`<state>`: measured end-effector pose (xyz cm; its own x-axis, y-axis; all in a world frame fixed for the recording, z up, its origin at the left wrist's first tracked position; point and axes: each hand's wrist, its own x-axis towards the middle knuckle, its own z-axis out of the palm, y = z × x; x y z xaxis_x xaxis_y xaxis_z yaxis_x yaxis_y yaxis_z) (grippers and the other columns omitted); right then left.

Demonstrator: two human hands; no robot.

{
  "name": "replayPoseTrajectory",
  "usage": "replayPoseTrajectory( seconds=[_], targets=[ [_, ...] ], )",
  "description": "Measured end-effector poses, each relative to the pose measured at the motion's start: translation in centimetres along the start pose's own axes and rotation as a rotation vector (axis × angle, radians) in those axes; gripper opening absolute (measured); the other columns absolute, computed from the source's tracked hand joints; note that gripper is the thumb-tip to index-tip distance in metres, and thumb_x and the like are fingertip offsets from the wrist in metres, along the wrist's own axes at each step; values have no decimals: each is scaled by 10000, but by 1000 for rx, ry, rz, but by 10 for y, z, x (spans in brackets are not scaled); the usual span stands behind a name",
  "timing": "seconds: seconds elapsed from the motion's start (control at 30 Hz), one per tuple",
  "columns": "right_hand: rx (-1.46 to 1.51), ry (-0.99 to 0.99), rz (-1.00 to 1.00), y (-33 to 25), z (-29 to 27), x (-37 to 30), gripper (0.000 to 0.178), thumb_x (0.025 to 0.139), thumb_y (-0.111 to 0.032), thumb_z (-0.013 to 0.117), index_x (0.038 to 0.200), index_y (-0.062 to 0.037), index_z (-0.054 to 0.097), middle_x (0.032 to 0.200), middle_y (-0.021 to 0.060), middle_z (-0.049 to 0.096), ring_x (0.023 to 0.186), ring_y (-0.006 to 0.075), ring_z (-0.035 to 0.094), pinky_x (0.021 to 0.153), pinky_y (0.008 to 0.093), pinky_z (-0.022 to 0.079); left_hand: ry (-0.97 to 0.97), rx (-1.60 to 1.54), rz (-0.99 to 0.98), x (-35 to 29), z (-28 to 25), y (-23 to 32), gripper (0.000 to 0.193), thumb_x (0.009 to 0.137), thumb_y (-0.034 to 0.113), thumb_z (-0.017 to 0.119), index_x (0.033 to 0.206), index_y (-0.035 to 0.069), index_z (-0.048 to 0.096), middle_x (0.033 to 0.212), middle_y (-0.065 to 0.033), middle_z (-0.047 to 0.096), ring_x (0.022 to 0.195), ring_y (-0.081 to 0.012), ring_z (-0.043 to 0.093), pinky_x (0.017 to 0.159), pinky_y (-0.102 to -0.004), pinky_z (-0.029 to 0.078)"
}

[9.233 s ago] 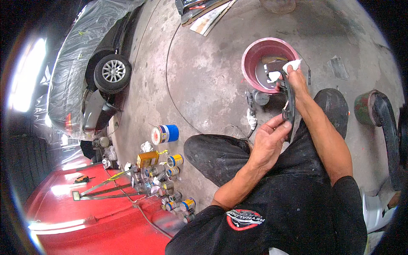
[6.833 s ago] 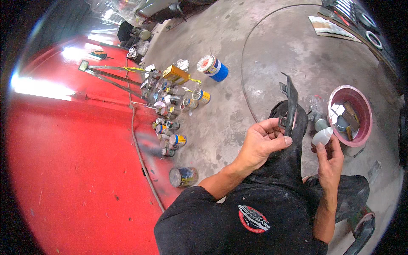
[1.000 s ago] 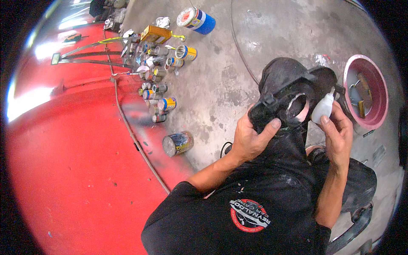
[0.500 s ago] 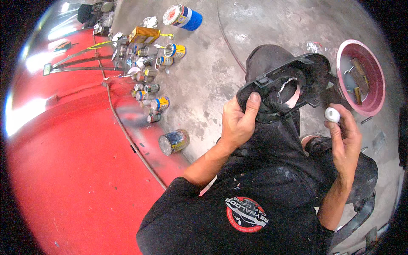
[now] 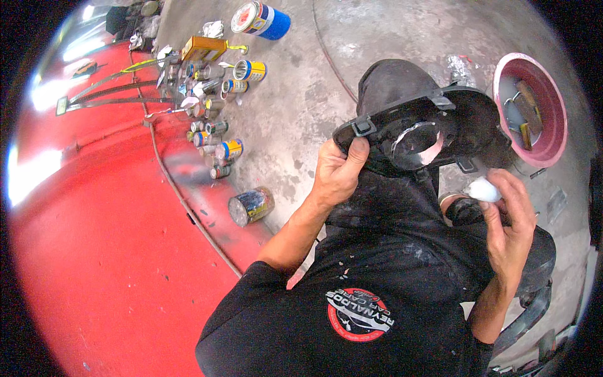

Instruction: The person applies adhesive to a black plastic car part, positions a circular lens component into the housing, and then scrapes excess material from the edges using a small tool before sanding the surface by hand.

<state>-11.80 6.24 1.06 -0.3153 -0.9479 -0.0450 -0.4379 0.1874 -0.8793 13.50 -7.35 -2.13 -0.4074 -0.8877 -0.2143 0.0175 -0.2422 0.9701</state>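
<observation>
Right of the frame's centre we see a black plastic trim piece with a round opening (image 5: 455, 119), tilted above a dark-trousered knee (image 5: 388, 80). The left hand (image 5: 335, 174) pinches its left end, thumb pressed on top; the fingers beneath are mostly hidden from us. Lower and to the right, the right hand (image 5: 512, 217) pinches a white squeeze bottle (image 5: 483, 189) between thumb and fingers. The bottle lies nearly level, its narrow tip pointing left, just below the trim piece's lower edge and apart from it.

In the upper right of the frame we find a pink tub (image 5: 550, 88) with tools and murky water inside. Toward the upper left, a cluster of small tins stands on the concrete floor (image 5: 301, 107), with a gold rectangular can (image 5: 204, 48) at its top and a large blue paint can (image 5: 271, 24) near the upper edge. Below the cluster is a paint-smeared tin (image 5: 251, 206). A glossy red surface (image 5: 119, 251) fills the left, edged by a hose (image 5: 198, 220).
</observation>
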Motion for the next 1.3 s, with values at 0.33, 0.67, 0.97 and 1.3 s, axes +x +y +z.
replayPoseTrajectory(
  seconds=[0.33, 0.67, 0.97, 1.3],
  targets=[
    [102, -20, 42, 3, 4, -15, 331, 739, 34, 672, 1067, -7, 644, 1057, 136, 612, 970, 258, 608, 854, 329, 475, -17, 24, 20, -5, -12, -9, 149, 956, 86, 523, 1002, 23, 649, 905, 59, 599, 825, -47, 496, 736, -235, 415],
    [67, 78, 125, -2, 18, -26, 306, 736, -9, 697, 1037, -5, 645, 1007, 134, 614, 910, 263, 611, 792, 319, 478, -105, 77, 63, -1, -4, 1, 410, 987, 301, 502, 1250, -12, 528, 1122, -94, 642, 1012, -187, 604, 907, -335, 462],
    [-49, 170, 89, -13, -5, -23, 281, 751, -27, 701, 1026, -11, 645, 997, 117, 615, 855, 218, 611, 727, 296, 482, -28, 274, 98, 1, 58, 48, 274, 977, 218, 550, 1072, -25, 632, 912, -2, 652, 831, -75, 533, 759, -242, 449],
    [-300, 213, 22, -15, -53, -48, 281, 757, -23, 699, 1032, -6, 643, 1012, 125, 611, 872, 236, 607, 711, 305, 474, -238, -17, -43, 13, 90, 40, 328, 994, 253, 518, 1133, -28, 615, 993, -12, 657, 898, -88, 554, 818, -261, 462]
  ],
)
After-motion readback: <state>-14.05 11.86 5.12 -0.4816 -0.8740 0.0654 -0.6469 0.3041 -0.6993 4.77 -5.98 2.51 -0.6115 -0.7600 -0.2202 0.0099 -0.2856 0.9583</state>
